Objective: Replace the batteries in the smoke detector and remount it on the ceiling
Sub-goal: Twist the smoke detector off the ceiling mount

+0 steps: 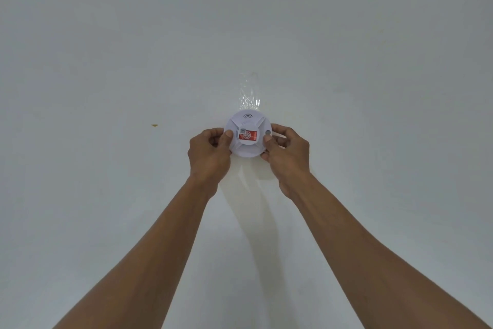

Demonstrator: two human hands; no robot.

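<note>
A round white smoke detector (248, 122) with a red label at its centre sits against the plain white ceiling (106, 48), in the middle of the head view. My left hand (209, 155) grips its left rim with thumb and fingers. My right hand (286, 154) grips its right rim, with the thumb beside a small grey button. Both arms reach straight up from below. The detector's back and mounting plate are hidden behind it.
A strip of clear tape (250, 93) runs along the ceiling just beyond the detector. A small yellowish mark (154, 125) sits on the ceiling to the left. Faint shadows of my arms fall on the ceiling below the detector.
</note>
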